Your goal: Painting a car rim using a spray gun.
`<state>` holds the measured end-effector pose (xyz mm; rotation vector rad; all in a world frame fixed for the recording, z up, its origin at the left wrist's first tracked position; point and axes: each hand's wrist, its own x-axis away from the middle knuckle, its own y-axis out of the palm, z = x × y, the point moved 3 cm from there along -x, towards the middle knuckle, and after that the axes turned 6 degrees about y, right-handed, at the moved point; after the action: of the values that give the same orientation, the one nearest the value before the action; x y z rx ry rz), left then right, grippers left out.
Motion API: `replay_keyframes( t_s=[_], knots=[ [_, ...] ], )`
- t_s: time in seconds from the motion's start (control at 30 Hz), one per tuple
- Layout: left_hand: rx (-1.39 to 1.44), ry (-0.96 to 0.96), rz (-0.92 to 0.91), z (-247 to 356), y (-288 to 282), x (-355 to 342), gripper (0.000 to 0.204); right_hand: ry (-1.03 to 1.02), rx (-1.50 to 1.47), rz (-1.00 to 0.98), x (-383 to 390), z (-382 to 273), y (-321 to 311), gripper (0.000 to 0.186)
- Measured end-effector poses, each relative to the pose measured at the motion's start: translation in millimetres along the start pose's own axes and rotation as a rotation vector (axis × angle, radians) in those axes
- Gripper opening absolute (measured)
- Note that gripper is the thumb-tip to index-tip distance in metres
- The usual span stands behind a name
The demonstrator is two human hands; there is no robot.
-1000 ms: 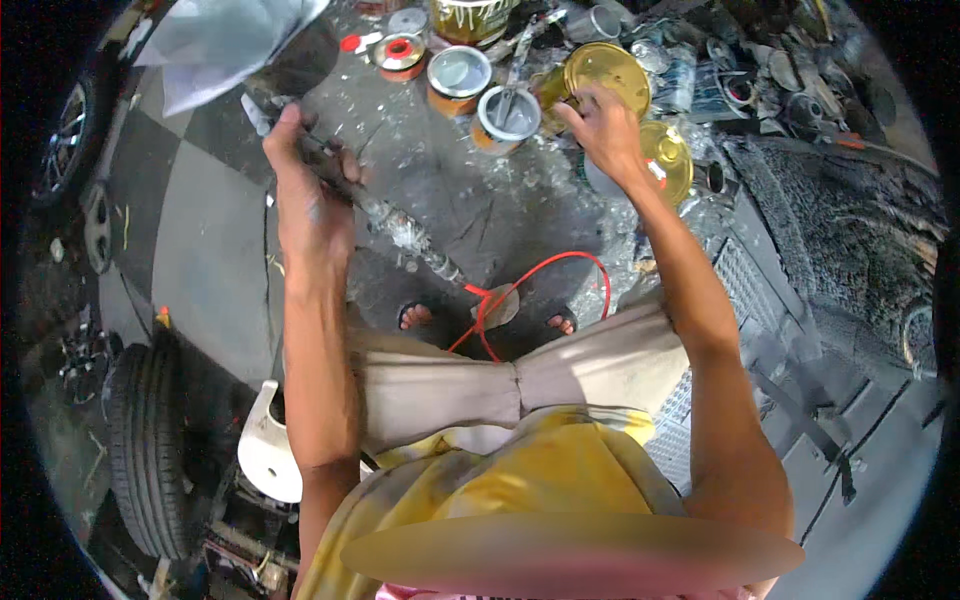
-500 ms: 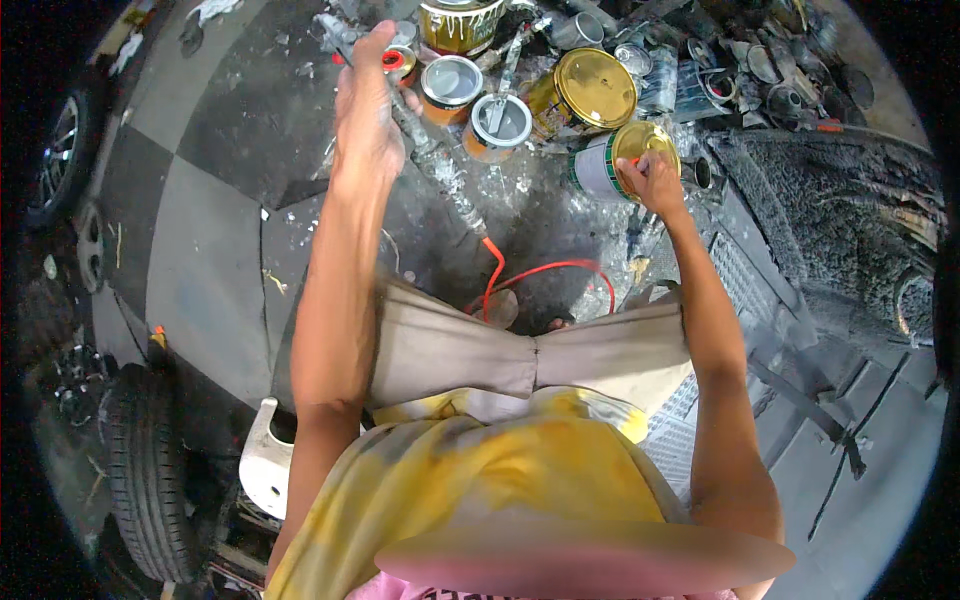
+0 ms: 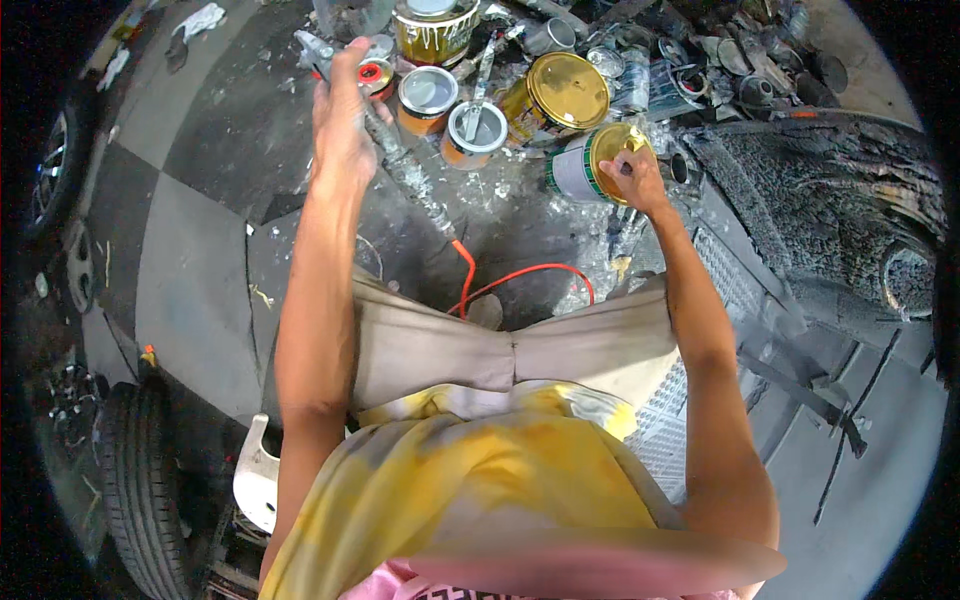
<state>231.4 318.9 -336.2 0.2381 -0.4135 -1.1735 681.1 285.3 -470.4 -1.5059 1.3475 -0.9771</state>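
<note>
My left hand (image 3: 342, 135) is closed around a paint-spattered spray gun (image 3: 313, 46), whose light grey end sticks out past my fingers. A grey-crusted hose (image 3: 420, 190) runs from it and turns into bare red hose (image 3: 463, 262) near my knees. Over the gold lid of a white-and-green labelled can (image 3: 577, 168), my right hand (image 3: 638, 178) has its fingers pinched together. What they pinch is too small to make out. Between my hands stand two small orange tins (image 3: 425, 92) (image 3: 470, 148) with grey contents; a flat paint-coated stick (image 3: 482, 85) rests in the nearer one.
A large gold-lidded can (image 3: 565, 92), a drip-streaked can (image 3: 436, 32) and a red-topped tin (image 3: 373, 76) stand close by. Heaped used cans (image 3: 745, 60) fill the far right. Tyres (image 3: 145, 490) lie at left; a sooty panel (image 3: 820, 190) is at right.
The whole view has shifted slightly, moving things left. My right fingers have moved a little on the can's lid. My left hand keeps its grip on the spray gun.
</note>
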Motion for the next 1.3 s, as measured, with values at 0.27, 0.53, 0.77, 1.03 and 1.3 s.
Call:
replay_keyframes(
  t_s=[0.27,0.53,0.77,1.03,1.3],
  knots=[
    [0.037,0.042,-0.049,-0.9,-0.3,-3.2,0.059,0.003,0.232,0.013,3.6,-32.0,-35.3,0.044],
    [-0.019,-0.007,-0.011,-7.9,4.7,-1.8,0.06,-0.009,0.156,0.099,0.4,-10.4,-15.7,0.035],
    [-0.079,0.019,-0.07,-13.3,0.3,-6.7,0.056,0.063,0.151,0.014,-2.1,22.3,11.7,0.023],
    [-0.07,0.055,0.009,-4.8,-1.8,-0.8,0.047,0.185,0.257,0.043,3.3,-54.5,-52.7,0.038],
    [-0.096,0.065,0.152,-2.0,5.7,-0.5,0.079,-0.172,0.125,0.015,-0.5,-113.3,-113.6,0.033]
  ],
)
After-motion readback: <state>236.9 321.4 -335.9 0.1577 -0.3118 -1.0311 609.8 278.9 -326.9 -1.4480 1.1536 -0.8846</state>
